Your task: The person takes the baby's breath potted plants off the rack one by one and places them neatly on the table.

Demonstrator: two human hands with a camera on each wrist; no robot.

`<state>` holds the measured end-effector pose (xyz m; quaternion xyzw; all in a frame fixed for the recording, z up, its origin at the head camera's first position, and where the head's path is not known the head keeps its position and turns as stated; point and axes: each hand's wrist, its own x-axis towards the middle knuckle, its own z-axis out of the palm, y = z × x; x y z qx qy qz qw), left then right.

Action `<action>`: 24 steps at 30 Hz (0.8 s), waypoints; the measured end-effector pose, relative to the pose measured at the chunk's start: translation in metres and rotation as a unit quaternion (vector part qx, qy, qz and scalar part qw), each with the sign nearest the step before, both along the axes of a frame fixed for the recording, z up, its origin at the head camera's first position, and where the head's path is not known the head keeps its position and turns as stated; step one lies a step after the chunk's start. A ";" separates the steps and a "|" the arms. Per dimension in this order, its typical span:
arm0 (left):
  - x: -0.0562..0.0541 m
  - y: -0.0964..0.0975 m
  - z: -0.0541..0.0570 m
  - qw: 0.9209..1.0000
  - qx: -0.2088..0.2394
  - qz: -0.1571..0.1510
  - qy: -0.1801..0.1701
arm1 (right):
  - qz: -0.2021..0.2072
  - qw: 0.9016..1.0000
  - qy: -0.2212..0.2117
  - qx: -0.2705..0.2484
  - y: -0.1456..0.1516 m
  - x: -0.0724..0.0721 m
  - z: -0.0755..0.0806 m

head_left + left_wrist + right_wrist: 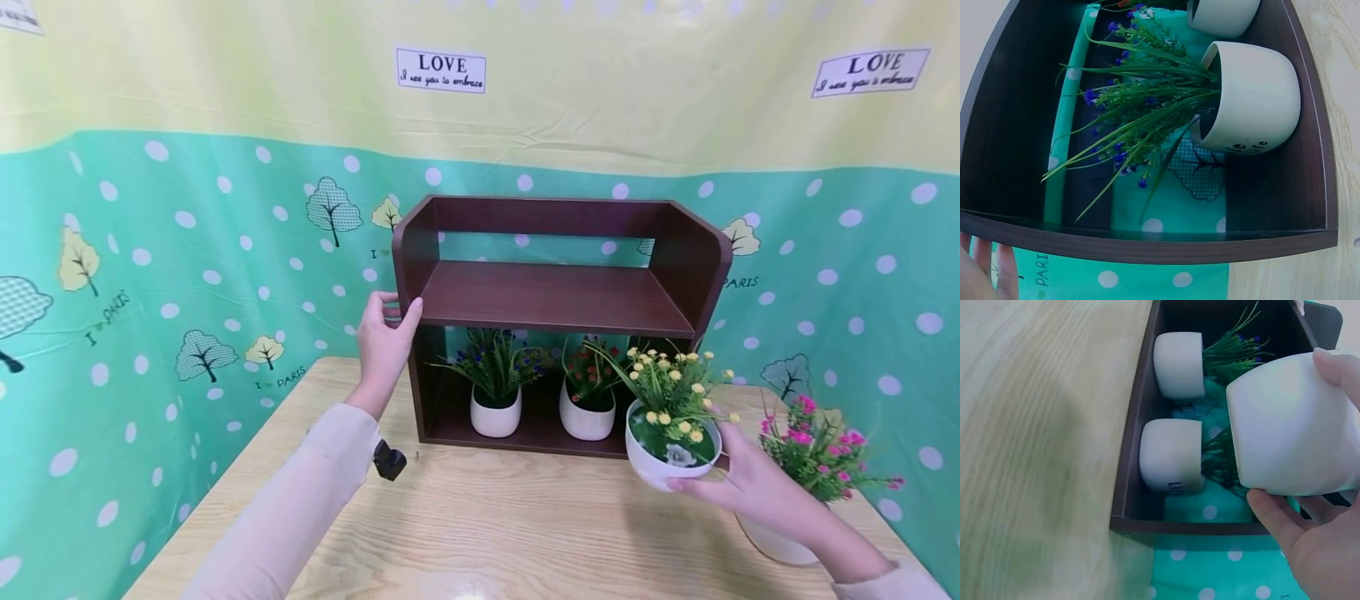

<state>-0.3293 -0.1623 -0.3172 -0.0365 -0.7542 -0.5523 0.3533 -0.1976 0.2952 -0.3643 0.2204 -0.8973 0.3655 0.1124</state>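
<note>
My right hand holds a white flower pot with yellow flowers, lifted in front of the right end of a dark brown shelf. In the right wrist view the thumb and fingers grip the pot's white side. My left hand rests on the shelf's left side panel, thumb at its front edge and the other fingers partly hidden behind it. On the lower shelf stand a white pot with blue-purple flowers and one with red flowers.
A white pot with pink flowers stands on the wooden table at the right, partly behind my right forearm. A small black object shows by the left sleeve. Behind the shelf hangs a green and yellow patterned cloth.
</note>
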 end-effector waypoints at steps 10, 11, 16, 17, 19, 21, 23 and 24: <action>-0.001 0.000 0.000 1.000 0.000 0.000 0.005 | -0.011 1.000 -0.011 0.017 0.013 0.008 -0.023; -0.001 0.000 0.000 1.000 0.000 0.000 0.005 | -0.021 0.999 -0.020 0.027 0.014 0.009 -0.024; -0.001 0.000 0.000 1.000 -0.001 0.001 0.011 | -0.050 0.996 -0.049 0.053 0.021 0.010 -0.032; -0.001 0.000 0.000 1.000 -0.001 0.002 0.010 | -0.052 0.996 -0.058 0.047 0.022 0.010 -0.034; -0.001 0.000 0.000 1.000 -0.002 0.003 0.009 | -0.056 0.995 -0.068 0.039 0.024 0.009 -0.039; -0.002 0.000 0.000 1.000 -0.004 0.005 0.009 | -0.061 0.994 -0.087 0.034 0.025 0.008 -0.044; -0.002 -0.001 -0.001 1.000 -0.006 0.008 0.009 | -0.059 0.993 -0.091 0.038 0.026 0.006 -0.049; -0.002 -0.001 -0.001 1.000 -0.006 0.009 0.010 | -0.058 0.993 -0.090 0.043 0.026 0.005 -0.051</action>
